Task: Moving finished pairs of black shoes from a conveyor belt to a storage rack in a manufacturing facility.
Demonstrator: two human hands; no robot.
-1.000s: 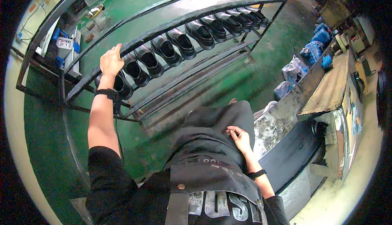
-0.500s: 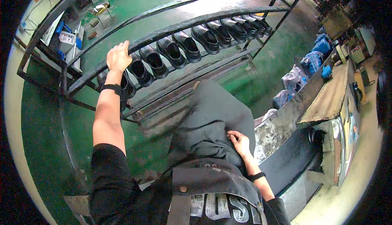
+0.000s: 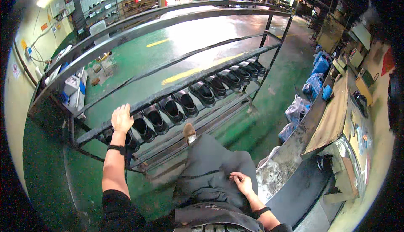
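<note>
A dark metal rack [image 3: 235, 59] stands in front of me, with a row of black shoes [image 3: 186, 104] along one of its rails. My left hand [image 3: 122, 118] is closed over this rail near its left end, its fingers bent across the top bar. Beneath my wrist and forearm, the shoes at that end are partly hidden. Low over my lap hangs my right hand [image 3: 241, 182], beside my dark trousers [image 3: 206, 164]. Its fingers are loosely curled and slightly apart, with nothing visible in them.
On the right runs a long bench with a black belt-like surface [image 3: 290, 194] and a wooden panel [image 3: 330, 114]. Blue and clear plastic bags [image 3: 296, 108] lie along its far side. More racks [image 3: 139, 5] stand at the back. My brown shoe [image 3: 189, 132] is by the rack's base.
The view has tilted up, showing more of the rack's upper bars and the far hall. My shoe has come into sight. My left hand stays on the rail, the right by my lap.
</note>
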